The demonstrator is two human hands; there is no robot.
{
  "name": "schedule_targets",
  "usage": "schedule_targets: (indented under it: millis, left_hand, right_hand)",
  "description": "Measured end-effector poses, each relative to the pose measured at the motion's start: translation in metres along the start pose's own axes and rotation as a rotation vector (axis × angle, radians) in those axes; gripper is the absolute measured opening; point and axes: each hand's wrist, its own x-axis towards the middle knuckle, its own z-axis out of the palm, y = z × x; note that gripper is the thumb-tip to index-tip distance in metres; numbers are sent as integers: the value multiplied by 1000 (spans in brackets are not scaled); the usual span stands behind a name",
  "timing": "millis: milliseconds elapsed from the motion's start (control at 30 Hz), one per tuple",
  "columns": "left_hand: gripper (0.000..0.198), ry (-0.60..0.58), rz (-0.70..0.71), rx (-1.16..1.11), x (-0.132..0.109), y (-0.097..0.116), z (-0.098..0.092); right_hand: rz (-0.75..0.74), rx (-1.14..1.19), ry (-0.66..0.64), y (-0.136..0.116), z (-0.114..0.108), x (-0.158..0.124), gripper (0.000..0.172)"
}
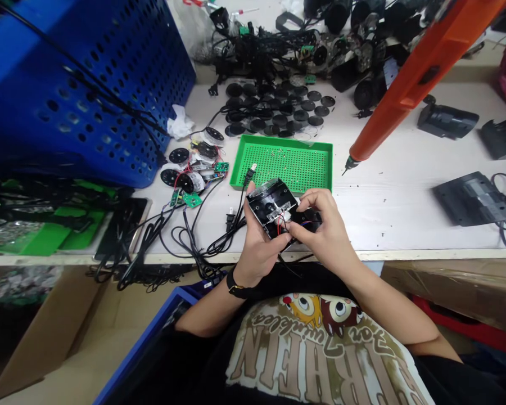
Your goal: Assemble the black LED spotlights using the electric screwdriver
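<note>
While the table (388,219) spreads out right of the blue crate (124,84), just this side of the green tray (284,140) I have a black housing (266,198) over the near edge. My left fingers (278,244) grip it; my right fingers (321,201) curl at its other side, closed on what, I cannot tell. I'd judge it partway: housing open, red wires (279,221) inside yet.

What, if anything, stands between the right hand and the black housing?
Nothing visible: the right hand already touches the black housing, its thumb close to the thin red wires, while the left hand grips the other side. The orange driver is off to the right, not between them.
</note>
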Motion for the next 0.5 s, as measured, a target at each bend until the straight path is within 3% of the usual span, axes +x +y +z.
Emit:
schedule_targets:
  millis: [200,333,500]
  left_hand:
    - [118,20,-52,-39,2,5,-1]
    - [110,47,-62,-94,5,7,-2]
    - [95,41,-72,-137,7,9,0]
  right_hand:
    - [-21,52,-119,2,-27,3,22]
    - [-132,11,-91,11,-45,-13,22]
    - [-253,-73,48,34,-44,-32,21]
